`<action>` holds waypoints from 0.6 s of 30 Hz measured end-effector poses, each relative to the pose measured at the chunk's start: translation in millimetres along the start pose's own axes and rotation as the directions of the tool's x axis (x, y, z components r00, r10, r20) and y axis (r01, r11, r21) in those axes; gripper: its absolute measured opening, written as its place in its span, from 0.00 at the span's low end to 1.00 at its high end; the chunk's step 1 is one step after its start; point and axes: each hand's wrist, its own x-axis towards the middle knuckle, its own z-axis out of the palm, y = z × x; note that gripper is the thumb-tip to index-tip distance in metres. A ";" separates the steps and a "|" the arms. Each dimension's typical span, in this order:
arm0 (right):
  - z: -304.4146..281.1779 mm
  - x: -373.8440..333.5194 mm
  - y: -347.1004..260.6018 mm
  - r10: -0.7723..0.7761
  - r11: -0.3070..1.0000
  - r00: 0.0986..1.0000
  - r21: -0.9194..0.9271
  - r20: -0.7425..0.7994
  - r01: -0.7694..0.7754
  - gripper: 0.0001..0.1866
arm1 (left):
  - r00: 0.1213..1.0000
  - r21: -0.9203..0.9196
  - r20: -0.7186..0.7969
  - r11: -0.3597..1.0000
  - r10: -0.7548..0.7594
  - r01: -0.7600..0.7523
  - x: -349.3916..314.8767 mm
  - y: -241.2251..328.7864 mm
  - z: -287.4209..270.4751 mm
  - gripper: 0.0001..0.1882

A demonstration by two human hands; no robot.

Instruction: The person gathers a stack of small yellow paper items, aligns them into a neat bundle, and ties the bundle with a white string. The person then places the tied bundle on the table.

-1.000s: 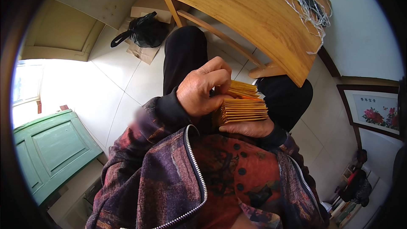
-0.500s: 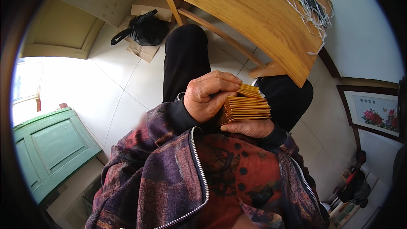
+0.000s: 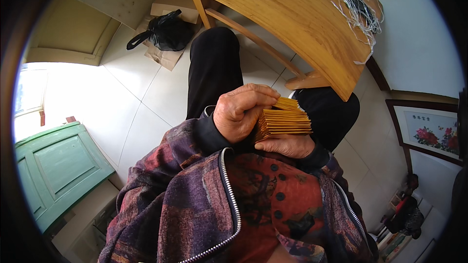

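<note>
Far left: green panelled door [image 3: 66, 173], then black plastic bag [image 3: 170, 30] on brown paper on the floor. Left hand [image 3: 242, 112]: fingers bent and close together, tips at the far-left corner of the gold stack [image 3: 286, 122]; can't tell if they pinch a layer. Stack sits between the two hands, over the lap, in two sections: smaller one on the far side, bigger one nearer the body. Thin layers, look like folded paper: probably light, creases easily, smooth enough to slide and fan if loose. Best hold is probably flat support below plus light pressure on the folded edges; don't squeeze the middle. Right hand [image 3: 288, 146]: cups the stack from the near side, thumb along it, other fingers hidden. Further right: wooden table [image 3: 312, 24], white string tangle [image 3: 364, 23], framed flower picture [image 3: 430, 130].
</note>
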 end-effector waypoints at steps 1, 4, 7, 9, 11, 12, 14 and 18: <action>0.2 -0.1 0.3 -0.034 0.999 0.999 0.001 -0.018 0.034 0.14 | 1.000 0.025 0.008 1.000 -0.004 0.004 0.4 1.1 -0.7 0.13; 2.0 -0.3 1.0 -0.067 0.997 0.996 0.024 -0.063 0.068 0.16 | 0.999 0.042 -0.002 0.998 -0.046 0.046 0.9 6.9 -2.3 0.12; 4.0 0.4 1.3 -0.099 0.992 0.990 0.065 -0.096 0.105 0.16 | 0.978 -0.088 -0.109 0.982 -0.177 0.168 -1.0 12.8 2.0 0.11; 4.0 0.4 1.1 -0.140 0.990 0.982 0.005 -0.125 0.141 0.16 | 0.934 -0.236 -0.188 0.937 -0.303 0.256 -2.8 13.6 6.0 0.09; 4.0 0.5 1.3 -0.095 0.995 0.989 0.022 -0.110 0.098 0.15 | 0.938 -0.275 -0.104 0.916 -0.329 0.291 -6.5 12.6 0.7 0.08; 3.8 0.5 1.4 -0.075 0.996 0.992 0.032 -0.104 0.079 0.15 | 0.942 -0.298 -0.067 0.908 -0.329 0.295 -8.1 11.7 -1.5 0.07; 3.4 0.4 1.6 -0.041 0.997 0.995 0.060 -0.091 0.046 0.14 | 0.961 -0.227 -0.073 0.943 -0.267 0.245 -8.8 7.5 -3.2 0.06; 2.7 0.8 1.7 -0.042 0.998 0.996 0.047 -0.078 0.046 0.13 | 0.979 -0.118 -0.085 0.978 -0.185 0.174 -9.2 4.0 -4.2 0.02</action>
